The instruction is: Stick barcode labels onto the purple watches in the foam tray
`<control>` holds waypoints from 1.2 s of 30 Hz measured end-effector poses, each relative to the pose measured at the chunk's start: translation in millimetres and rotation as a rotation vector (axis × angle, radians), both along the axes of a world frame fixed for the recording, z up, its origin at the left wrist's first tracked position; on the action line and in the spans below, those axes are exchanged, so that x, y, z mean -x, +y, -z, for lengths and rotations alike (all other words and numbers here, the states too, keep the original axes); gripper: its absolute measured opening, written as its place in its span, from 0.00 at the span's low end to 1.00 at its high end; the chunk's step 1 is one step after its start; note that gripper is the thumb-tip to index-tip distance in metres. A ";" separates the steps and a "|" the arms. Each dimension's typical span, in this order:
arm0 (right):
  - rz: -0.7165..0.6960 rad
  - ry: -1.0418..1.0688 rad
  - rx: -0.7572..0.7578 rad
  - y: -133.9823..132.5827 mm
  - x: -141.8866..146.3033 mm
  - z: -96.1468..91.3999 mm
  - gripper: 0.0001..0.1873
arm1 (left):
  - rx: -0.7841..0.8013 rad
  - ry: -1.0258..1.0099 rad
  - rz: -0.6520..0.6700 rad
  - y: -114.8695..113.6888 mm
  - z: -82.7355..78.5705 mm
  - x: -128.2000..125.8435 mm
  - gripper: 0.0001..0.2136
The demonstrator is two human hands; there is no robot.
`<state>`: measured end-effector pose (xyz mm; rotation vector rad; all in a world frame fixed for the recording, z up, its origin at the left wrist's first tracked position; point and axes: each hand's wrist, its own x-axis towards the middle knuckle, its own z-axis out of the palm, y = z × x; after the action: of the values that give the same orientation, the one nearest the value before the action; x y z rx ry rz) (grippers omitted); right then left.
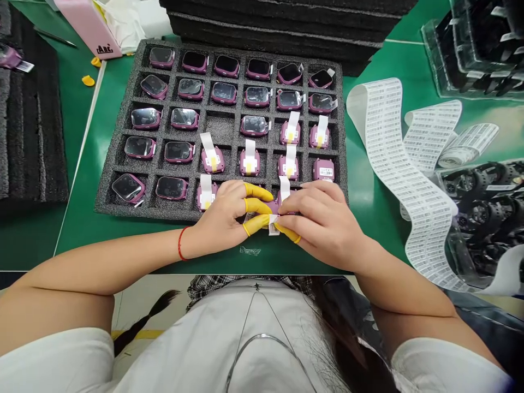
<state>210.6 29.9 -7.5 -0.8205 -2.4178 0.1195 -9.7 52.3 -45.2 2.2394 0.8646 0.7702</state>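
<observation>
The foam tray separates watches, presumably against rubbing. At its front edge, the left hand, curled nearly closed, grips a purple watch, apparently for steadiness; the right hand, also nearly closed, pinches a white label. The label strip lies nearby.

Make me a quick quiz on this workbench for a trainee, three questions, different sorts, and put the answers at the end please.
1. True or false: some of the purple watches in the foam tray lie screen down.
2. Multiple choice: what lies on the green table to the right of the tray?
A. A keyboard
B. A long strip of printed labels
C. A coffee cup
3. Fill in: the left hand wears ____ finger covers.

Key: 1. True. 2. B. 3. Yellow.
</observation>
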 end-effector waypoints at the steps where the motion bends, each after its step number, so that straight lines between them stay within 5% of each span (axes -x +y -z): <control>1: 0.004 0.047 0.057 0.1 -2.4 -3.1 0.05 | 0.001 -0.001 -0.001 0.0 -0.4 0.3 0.03; 7: 0.224 0.451 0.700 11.3 -15.1 -5.9 0.10 | -0.044 -0.086 0.090 0.1 -3.9 2.8 0.08; 12: 0.235 0.486 0.990 20.3 -11.9 7.7 0.13 | -0.024 0.036 0.024 -0.9 -3.1 1.6 0.04; 18: 0.204 0.414 0.946 17.1 -7.5 14.8 0.13 | -0.003 0.215 -0.032 -2.5 0.7 -0.8 0.26; 27: 0.217 0.196 0.785 7.7 4.9 22.6 0.08 | -0.125 0.151 -0.023 -4.9 7.6 -3.3 0.33; 36: 0.207 0.164 0.776 7.6 5.4 21.8 0.07 | -0.120 0.169 -0.046 -5.1 10.7 -3.7 0.28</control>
<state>205.2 37.5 -29.3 -1.3190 -2.0952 1.0429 -6.0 47.3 -56.0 2.4259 0.9752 0.6772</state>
